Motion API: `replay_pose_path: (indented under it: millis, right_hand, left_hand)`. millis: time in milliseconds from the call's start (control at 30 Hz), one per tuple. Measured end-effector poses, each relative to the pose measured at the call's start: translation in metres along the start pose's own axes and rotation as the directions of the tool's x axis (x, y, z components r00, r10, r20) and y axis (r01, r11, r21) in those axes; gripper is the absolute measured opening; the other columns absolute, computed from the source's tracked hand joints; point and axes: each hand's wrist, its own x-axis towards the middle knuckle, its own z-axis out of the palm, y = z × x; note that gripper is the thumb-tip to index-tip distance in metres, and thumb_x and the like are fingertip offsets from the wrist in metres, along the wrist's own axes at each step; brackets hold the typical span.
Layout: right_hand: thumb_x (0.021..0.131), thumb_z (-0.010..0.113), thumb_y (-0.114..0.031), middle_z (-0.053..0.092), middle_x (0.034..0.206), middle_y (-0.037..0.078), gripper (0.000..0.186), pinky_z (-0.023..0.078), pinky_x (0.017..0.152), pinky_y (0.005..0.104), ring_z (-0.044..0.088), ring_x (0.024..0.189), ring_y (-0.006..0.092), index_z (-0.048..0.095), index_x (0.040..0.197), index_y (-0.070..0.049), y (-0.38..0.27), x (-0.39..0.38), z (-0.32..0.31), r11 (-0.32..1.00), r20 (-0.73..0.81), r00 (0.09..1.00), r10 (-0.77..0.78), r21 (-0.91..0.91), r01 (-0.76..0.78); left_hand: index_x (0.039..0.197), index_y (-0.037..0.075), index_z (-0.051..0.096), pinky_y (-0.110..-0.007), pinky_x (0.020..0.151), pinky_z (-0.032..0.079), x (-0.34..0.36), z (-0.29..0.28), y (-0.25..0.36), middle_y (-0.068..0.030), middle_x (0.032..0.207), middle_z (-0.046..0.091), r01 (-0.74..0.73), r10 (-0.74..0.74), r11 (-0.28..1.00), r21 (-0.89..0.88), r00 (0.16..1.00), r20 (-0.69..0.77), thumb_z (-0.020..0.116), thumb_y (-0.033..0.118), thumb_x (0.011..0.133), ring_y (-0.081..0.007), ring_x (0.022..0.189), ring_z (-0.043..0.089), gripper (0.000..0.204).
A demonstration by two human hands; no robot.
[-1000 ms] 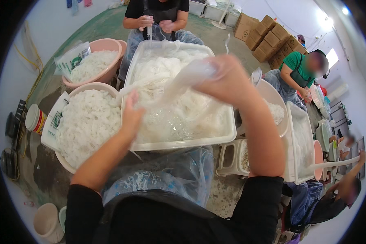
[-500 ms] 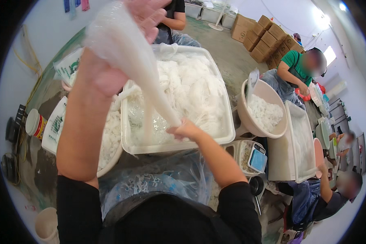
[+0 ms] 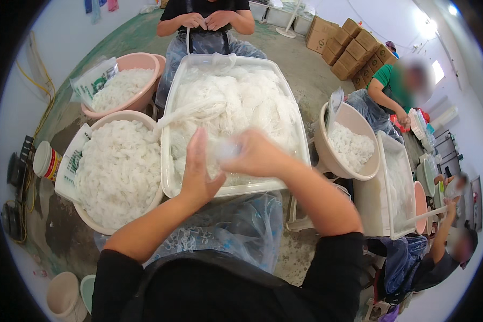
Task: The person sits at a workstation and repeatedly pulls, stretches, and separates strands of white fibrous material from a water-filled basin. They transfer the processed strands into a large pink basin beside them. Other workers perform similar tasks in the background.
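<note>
1. At the centre of the frame, the right hand (image 3: 255, 153) curls around a small, blurred, translucent whitish bundle (image 3: 227, 151), above the near part of a white rectangular plastic tub (image 3: 247, 189).
2. Just left of it, the left hand (image 3: 198, 172) is uncurled, fingers up and thumb toward the bundle, seemingly to steady it; whether they touch, I cannot tell.
3. Wet, white, stringy strands (image 3: 257, 102) fill the tub; holding the bundle over them probably keeps drips inside.
4. At middle left, a round cream plastic basin (image 3: 155, 206) heaped with white shreds (image 3: 118, 166) stands beside the tub, presumably for easy reach.
5. Half a second earlier, the left hand is raised toward the upper left, a long pale sheet stretching down to the right; now both hands are low and close, no such stretch shows, and the basin is less covered.
</note>
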Motion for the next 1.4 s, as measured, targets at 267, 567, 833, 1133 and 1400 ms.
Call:
replay_pose_path:
  millis: [267,567,833,1133,1400]
  right_hand:
    - [0.069,0.075,-0.016,0.058,0.066,0.003,0.025,0.047,0.06,0.0294,0.057,0.058,0.0143,0.061,0.085,-0.002,0.11,0.024,0.108,0.785,0.167,0.985,-0.03,0.614,-0.081]
    - [0.068,0.071,-0.018,0.061,0.064,0.001,0.019,0.043,0.046,0.0236,0.054,0.051,0.0087,0.068,0.081,-0.005,0.017,0.031,-0.065,0.942,-0.199,0.979,-0.038,0.321,0.102]
    - [0.064,0.071,-0.022,0.062,0.062,0.012,0.025,0.046,0.056,0.0317,0.057,0.057,0.0142,0.066,0.074,0.001,-0.029,0.003,-0.036,0.991,-0.156,0.979,-0.134,0.006,0.137]
    - [0.07,0.075,-0.019,0.057,0.093,0.006,0.051,0.049,0.069,0.0287,0.058,0.078,0.0144,0.051,0.112,-0.004,0.1,0.004,0.092,0.549,0.158,0.98,-0.124,0.833,-0.065]
    - [0.069,0.077,-0.02,0.06,0.07,0.004,0.025,0.048,0.051,0.027,0.057,0.058,0.0123,0.064,0.083,-0.004,0.135,0.062,0.08,0.859,0.124,0.969,0.216,0.448,-0.249]
  left_hand:
    - [0.108,0.007,0.06,-0.039,0.109,0.027,0.152,-0.074,0.049,-0.0178,0.141,0.04,0.258,-0.013,0.426,-0.867,0.96,0.28,0.055,0.022,0.089,-0.0317,0.126,0.042,0.025]
    - [0.109,0.006,0.059,-0.038,0.111,0.028,0.131,-0.104,0.0,-0.0167,0.131,0.05,0.285,-0.165,-0.267,-0.921,0.928,0.335,0.047,0.024,0.096,-0.0267,0.126,0.044,0.026]
    - [0.139,0.003,0.035,-0.041,0.107,0.029,0.01,0.017,-0.01,-0.0193,0.138,0.038,0.103,-0.105,0.994,-0.023,0.976,-0.193,0.06,0.011,0.078,-0.0327,0.132,0.033,0.066]
    - [0.092,0.007,0.065,-0.041,0.107,0.029,0.106,-0.041,0.029,-0.0149,0.136,0.046,-0.072,0.136,0.976,-0.204,0.938,0.318,0.055,0.019,0.087,-0.0286,0.128,0.041,0.017]
    - [0.117,0.008,0.058,-0.037,0.113,0.021,0.199,-0.124,0.11,-0.014,0.143,0.037,0.08,-0.001,0.258,-0.963,0.997,0.082,0.043,0.036,0.096,-0.0256,0.134,0.032,0.037]
